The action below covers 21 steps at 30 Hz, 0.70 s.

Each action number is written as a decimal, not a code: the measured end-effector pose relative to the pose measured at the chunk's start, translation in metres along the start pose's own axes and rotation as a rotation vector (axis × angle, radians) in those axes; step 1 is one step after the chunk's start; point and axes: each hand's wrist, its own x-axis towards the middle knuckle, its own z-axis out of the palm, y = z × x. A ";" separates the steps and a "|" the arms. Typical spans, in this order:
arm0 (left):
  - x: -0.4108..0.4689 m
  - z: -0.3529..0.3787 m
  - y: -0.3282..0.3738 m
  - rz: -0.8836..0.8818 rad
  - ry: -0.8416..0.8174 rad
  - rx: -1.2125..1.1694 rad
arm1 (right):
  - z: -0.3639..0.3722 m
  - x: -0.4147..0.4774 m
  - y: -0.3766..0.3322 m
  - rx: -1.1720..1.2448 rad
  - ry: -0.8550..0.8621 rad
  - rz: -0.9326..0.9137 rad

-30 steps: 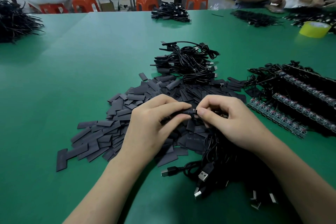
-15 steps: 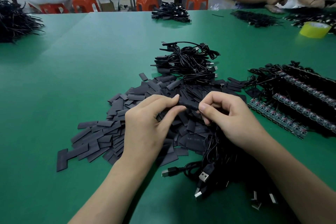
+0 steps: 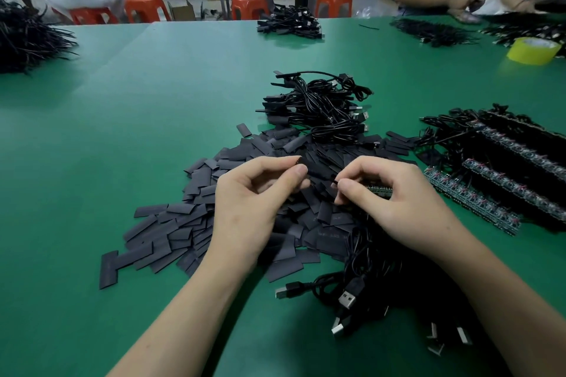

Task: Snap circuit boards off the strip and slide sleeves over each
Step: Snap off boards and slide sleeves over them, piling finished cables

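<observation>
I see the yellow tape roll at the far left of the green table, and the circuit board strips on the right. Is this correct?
No: in the head view the yellow tape roll is at the far right. The rest holds.

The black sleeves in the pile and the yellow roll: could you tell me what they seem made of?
Sleeves: probably thin matte plastic tubing, pressed flat, dull grey-black with straight cut ends. Yellow roll: likely plastic adhesive tape, smooth with a slight sheen, wound in a ring.
</observation>
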 end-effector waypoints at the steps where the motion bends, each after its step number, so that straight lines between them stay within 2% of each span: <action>1: 0.000 0.000 0.000 0.008 0.005 -0.008 | 0.002 0.000 -0.001 -0.010 0.008 -0.011; 11: -0.007 0.007 -0.004 0.094 0.032 0.090 | 0.014 -0.003 0.000 -0.024 0.031 -0.001; 16: -0.007 0.004 -0.003 0.199 0.028 0.288 | 0.011 -0.001 -0.001 -0.075 0.012 0.014; 21: -0.006 0.005 -0.004 0.249 0.041 0.331 | -0.011 0.021 -0.004 -0.095 0.145 0.032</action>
